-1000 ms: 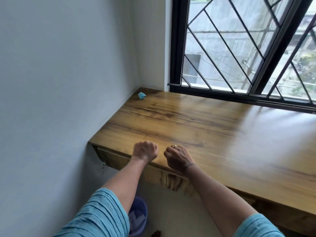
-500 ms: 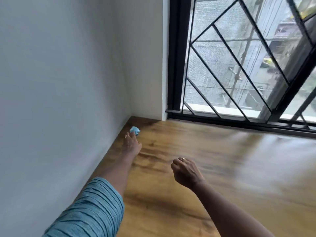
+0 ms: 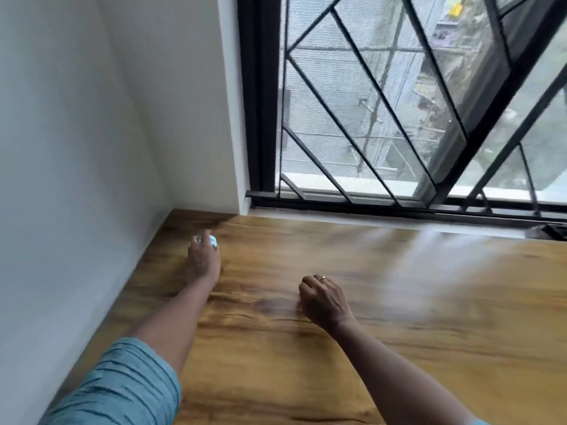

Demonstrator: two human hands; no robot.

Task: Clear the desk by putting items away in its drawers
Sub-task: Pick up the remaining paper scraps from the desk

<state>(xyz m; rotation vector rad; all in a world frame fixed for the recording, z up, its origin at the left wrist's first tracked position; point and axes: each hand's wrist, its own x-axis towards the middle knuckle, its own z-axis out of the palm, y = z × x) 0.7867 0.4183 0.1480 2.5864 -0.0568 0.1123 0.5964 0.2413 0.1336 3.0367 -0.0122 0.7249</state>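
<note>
The left hand [image 3: 203, 259] stretches far ahead of the right hand [image 3: 323, 297], fingertips pinching the small blue scrap [image 3: 213, 241], presumably to lift it for a drawer. The right, curled on nothing, rests on the surface [image 3: 399, 348], likely bracing the reach.

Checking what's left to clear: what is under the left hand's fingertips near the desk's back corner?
A small light-blue thing shows at the left hand's fingertips. The fingers cover most of it, so what it is cannot be told.
</note>
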